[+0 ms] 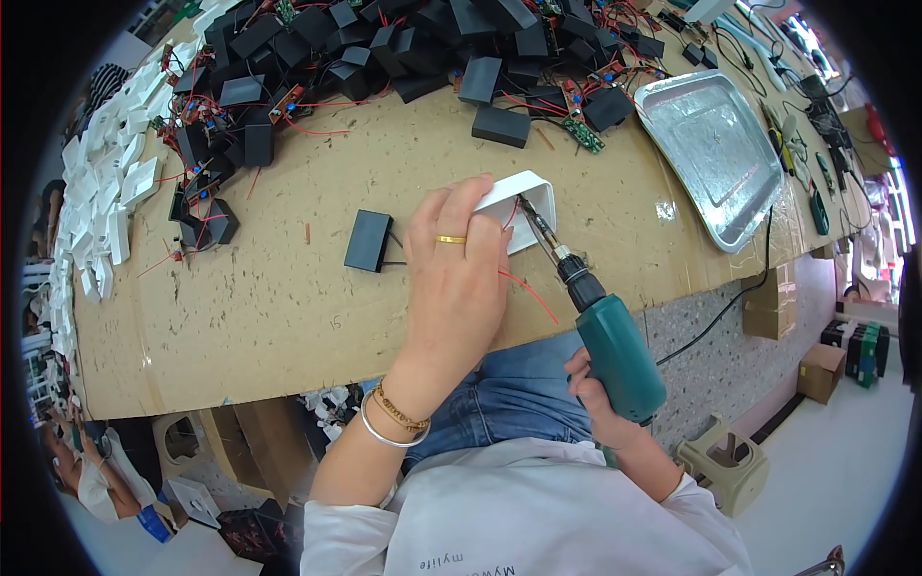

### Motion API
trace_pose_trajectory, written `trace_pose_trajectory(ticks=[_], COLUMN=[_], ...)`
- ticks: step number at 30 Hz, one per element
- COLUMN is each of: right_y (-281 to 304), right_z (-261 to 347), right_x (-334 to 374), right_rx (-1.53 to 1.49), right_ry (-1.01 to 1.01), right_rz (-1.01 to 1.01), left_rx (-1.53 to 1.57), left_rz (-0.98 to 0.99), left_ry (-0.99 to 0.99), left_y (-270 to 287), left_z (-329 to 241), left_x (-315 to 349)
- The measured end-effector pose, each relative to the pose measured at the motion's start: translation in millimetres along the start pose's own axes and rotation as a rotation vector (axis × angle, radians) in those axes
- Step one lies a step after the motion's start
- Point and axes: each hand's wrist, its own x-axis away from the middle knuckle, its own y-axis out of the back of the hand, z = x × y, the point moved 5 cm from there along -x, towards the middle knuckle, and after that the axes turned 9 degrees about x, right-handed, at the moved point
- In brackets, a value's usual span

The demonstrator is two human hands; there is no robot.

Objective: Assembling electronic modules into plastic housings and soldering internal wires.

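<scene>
My left hand [453,240] is closed around an open-sided white plastic housing [523,182], holding it above the cardboard-covered table. My right hand [603,411] grips a green power screwdriver [619,350] from below. The tool's bit points up and left into the open side of the housing; what its tip touches is too small to tell. A red wire [533,293] sticks out under my left hand. Just left of that hand, a black rectangular box [367,240] rests on the table, and dark leads run from it towards my fingers.
Black boxes [384,48] with circuit boards and red wires are heaped along the far side. White plastic housings [106,192] pile up at the left. A metal tray [715,144] and hand tools [783,144] lie at the right; a black cord [715,322] hangs by the table edge.
</scene>
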Motion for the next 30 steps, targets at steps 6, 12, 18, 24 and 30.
trace_pose_trajectory(ticks=[6, 12, 18, 24, 30], right_y=[0.8, 1.0, 0.6, 2.0, 0.5], right_z=[3.8, -0.2, 4.1, 8.2, 6.0], right_x=[-0.3, 1.8, -0.6, -2.0, -1.4], right_rx=[-0.067, -0.058, -0.086, -0.048, -0.075], right_ry=[-0.011, -0.048, -0.016, 0.051, 0.017], right_rz=[-0.028, 0.002, -0.046, -0.034, -0.045], left_rx=[-0.007, -0.017, -0.009, -0.018, -0.020], left_rz=[-0.003, -0.006, -0.008, -0.017, -0.016], left_ry=[0.001, 0.008, 0.014, 0.006, 0.006], left_y=[0.7, 0.9, 0.7, 1.6, 0.8], left_z=[-1.0, -1.2, -0.9, -2.0, -1.5], left_x=[-0.5, -1.1, -1.0, -1.6, -1.0])
